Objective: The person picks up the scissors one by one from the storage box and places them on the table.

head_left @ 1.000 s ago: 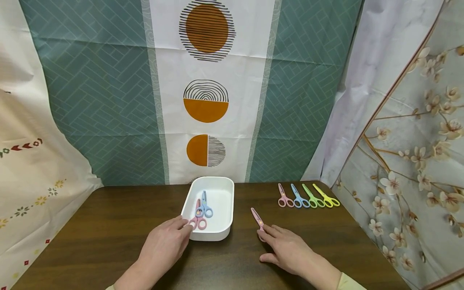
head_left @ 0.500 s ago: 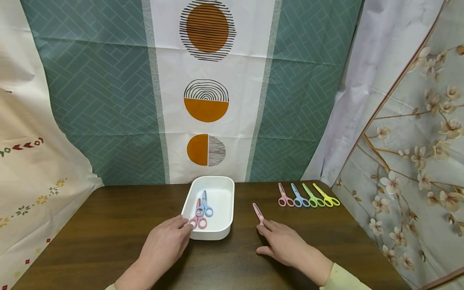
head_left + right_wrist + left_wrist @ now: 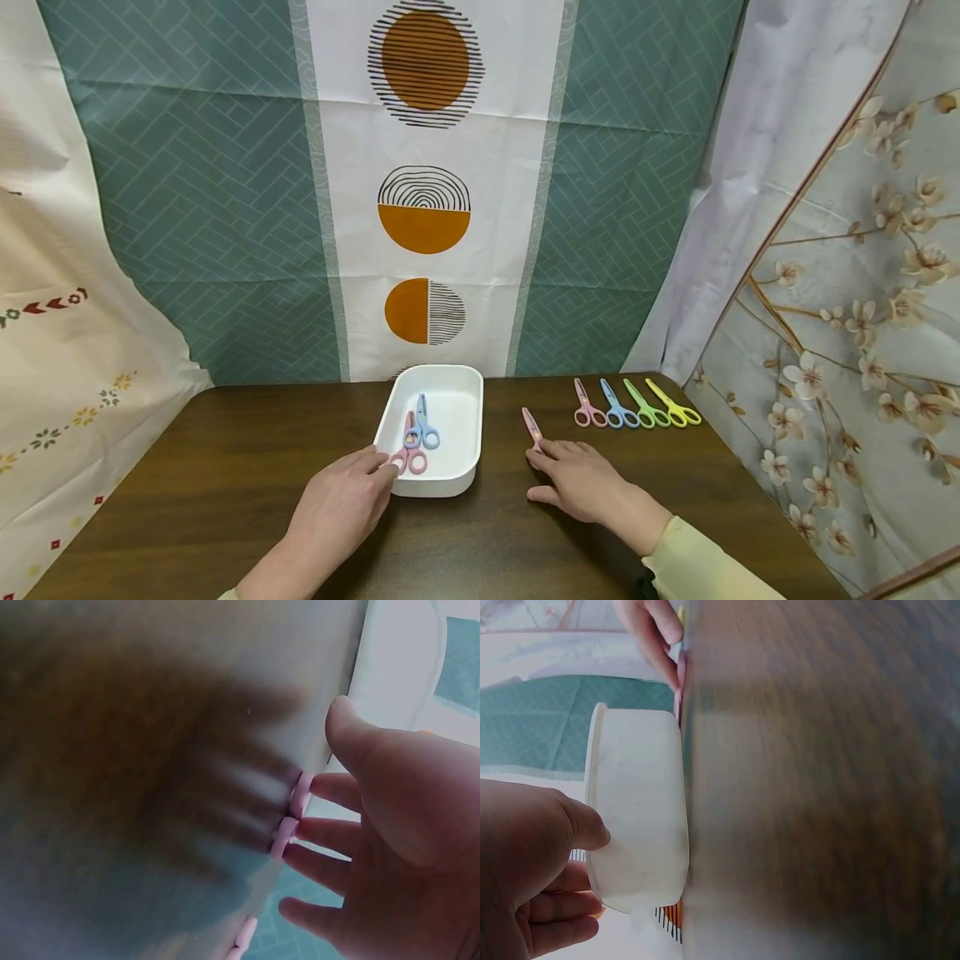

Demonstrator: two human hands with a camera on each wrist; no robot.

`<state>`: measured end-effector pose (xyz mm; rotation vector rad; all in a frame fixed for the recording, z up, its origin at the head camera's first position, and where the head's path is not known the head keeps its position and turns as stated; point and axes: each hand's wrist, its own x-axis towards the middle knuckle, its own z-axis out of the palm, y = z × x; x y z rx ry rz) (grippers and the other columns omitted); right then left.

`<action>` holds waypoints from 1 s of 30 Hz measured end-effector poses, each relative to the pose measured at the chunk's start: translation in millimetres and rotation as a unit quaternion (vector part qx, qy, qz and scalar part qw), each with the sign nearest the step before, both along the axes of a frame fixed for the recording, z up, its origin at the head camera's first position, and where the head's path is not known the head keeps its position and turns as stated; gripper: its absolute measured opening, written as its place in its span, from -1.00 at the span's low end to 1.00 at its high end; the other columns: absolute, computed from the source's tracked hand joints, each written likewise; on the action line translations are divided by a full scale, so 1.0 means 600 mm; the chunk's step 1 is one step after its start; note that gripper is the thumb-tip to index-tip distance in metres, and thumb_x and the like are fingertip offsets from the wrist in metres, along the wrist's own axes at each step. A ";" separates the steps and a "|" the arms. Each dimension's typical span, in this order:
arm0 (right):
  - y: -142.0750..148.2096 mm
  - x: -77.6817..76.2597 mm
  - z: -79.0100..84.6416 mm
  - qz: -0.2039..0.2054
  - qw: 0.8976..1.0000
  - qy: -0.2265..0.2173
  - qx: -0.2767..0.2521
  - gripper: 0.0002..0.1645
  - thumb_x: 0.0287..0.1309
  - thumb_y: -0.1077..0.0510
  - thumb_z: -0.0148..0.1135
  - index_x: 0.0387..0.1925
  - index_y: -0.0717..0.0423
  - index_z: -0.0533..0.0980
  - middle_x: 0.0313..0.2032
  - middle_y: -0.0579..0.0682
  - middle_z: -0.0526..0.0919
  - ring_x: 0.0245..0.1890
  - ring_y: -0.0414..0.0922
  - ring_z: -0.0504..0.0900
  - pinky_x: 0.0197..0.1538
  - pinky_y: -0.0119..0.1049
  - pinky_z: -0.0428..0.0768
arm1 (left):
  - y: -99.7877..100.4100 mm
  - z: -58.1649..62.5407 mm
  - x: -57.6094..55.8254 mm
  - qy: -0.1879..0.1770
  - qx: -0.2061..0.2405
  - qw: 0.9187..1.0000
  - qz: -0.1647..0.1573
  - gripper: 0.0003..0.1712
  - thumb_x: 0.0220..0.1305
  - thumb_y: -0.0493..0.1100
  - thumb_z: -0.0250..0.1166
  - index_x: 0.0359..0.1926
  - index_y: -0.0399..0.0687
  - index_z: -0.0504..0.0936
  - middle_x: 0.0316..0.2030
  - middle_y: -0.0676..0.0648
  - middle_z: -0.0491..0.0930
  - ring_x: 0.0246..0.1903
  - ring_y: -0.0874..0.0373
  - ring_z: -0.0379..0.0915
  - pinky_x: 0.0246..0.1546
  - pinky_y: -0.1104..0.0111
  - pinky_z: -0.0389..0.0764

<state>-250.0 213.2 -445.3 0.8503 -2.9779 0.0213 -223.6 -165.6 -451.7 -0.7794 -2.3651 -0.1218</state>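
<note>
A shallow white plastic tray [image 3: 455,429] stands on the table, and my left hand [image 3: 341,500] grips its near left corner. In the left wrist view the thumb lies on the tray's outer wall just under the rim. Inside the tray lie pink scissors [image 3: 410,457], partly covered by blue scissors [image 3: 422,421]. To the right, the fingertips of my right hand [image 3: 581,479] rest on another pair of pink scissors [image 3: 531,423], blades pointing away from me. The right wrist view shows straight fingers touching the scissors' pink handle loops [image 3: 301,795], the thumb held apart.
At the far right of the dark wooden table [image 3: 225,475] lies a row of scissors: pink [image 3: 587,408], blue [image 3: 618,408], green [image 3: 647,408] and yellow [image 3: 675,407]. A patterned curtain [image 3: 423,250] hangs behind the table, and a floral cloth [image 3: 847,375] flanks its right side.
My right hand has slid the pink scissors away from me across the table, toward the back. My left hand and the tray have stayed in place.
</note>
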 end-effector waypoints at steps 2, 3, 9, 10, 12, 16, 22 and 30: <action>-0.002 -0.006 0.000 -0.003 1.000 0.002 -0.004 -0.24 0.54 -0.24 0.30 0.49 0.17 0.54 0.45 0.27 0.55 0.46 0.28 0.50 0.48 0.27 0.45 | 0.000 -0.002 -0.001 0.006 0.000 1.000 -0.004 -0.72 0.03 -0.24 0.70 -0.22 0.02 0.81 -0.21 0.00 0.77 -0.14 0.03 0.74 -0.05 0.15 0.81; -0.003 -0.009 0.001 -0.005 1.000 0.002 -0.006 -0.25 0.54 -0.23 0.30 0.48 0.18 0.55 0.45 0.28 0.56 0.46 0.29 0.50 0.47 0.28 0.44 | -0.001 -0.003 -0.001 0.011 0.001 1.000 -0.006 -0.72 0.03 -0.24 0.69 -0.24 0.02 0.80 -0.23 0.00 0.76 -0.15 0.03 0.74 -0.06 0.15 0.81; -0.010 -0.026 0.001 -0.033 0.999 -0.002 -0.005 -0.24 0.54 -0.21 0.32 0.49 0.20 0.53 0.46 0.29 0.54 0.46 0.31 0.50 0.48 0.30 0.43 | -0.002 -0.007 -0.002 0.028 0.004 0.999 -0.016 -0.74 0.02 -0.28 0.66 -0.29 0.01 0.76 -0.27 0.02 0.73 -0.19 0.03 0.72 -0.12 0.17 0.80; -0.012 -0.029 0.002 -0.040 0.999 -0.003 -0.005 -0.24 0.54 -0.21 0.32 0.49 0.20 0.53 0.47 0.29 0.53 0.46 0.31 0.49 0.49 0.29 0.42 | -0.002 -0.007 -0.002 0.029 0.005 0.999 -0.017 -0.74 0.02 -0.28 0.66 -0.30 0.01 0.76 -0.27 0.02 0.73 -0.19 0.03 0.72 -0.13 0.17 0.80; -0.016 -0.036 0.002 -0.053 0.999 -0.006 -0.007 -0.25 0.54 -0.19 0.33 0.50 0.19 0.53 0.47 0.28 0.52 0.47 0.30 0.48 0.51 0.29 0.40 | -0.002 -0.006 -0.002 0.030 0.006 0.999 -0.018 -0.74 0.02 -0.28 0.66 -0.30 0.01 0.75 -0.27 0.02 0.73 -0.20 0.04 0.71 -0.14 0.17 0.80; -0.018 -0.053 -0.001 -0.065 0.998 -0.001 -0.001 -0.27 0.56 -0.19 0.30 0.50 0.17 0.53 0.47 0.26 0.53 0.47 0.28 0.49 0.52 0.28 0.38 | -0.001 -0.006 -0.003 0.040 0.010 0.999 -0.025 -0.76 0.03 -0.30 0.62 -0.32 0.01 0.73 -0.30 0.04 0.70 -0.26 0.07 0.67 -0.23 0.21 0.78; -0.021 -0.077 -0.004 -0.084 0.996 -0.002 0.011 -0.30 0.60 -0.18 0.25 0.51 0.14 0.52 0.48 0.25 0.52 0.49 0.29 0.47 0.52 0.31 0.38 | -0.001 -0.005 -0.004 0.045 0.013 0.999 -0.026 -0.74 0.02 -0.30 0.64 -0.32 0.02 0.73 -0.30 0.05 0.70 -0.26 0.08 0.68 -0.23 0.22 0.78; -0.023 -0.093 -0.004 -0.108 0.994 -0.007 0.020 -0.27 0.59 -0.20 0.24 0.55 0.12 0.49 0.52 0.25 0.48 0.51 0.30 0.45 0.54 0.33 0.35 | -0.001 -0.007 -0.007 0.059 0.017 0.997 -0.042 -0.74 0.01 -0.34 0.59 -0.36 0.02 0.69 -0.34 0.06 0.66 -0.27 0.09 0.66 -0.27 0.23 0.75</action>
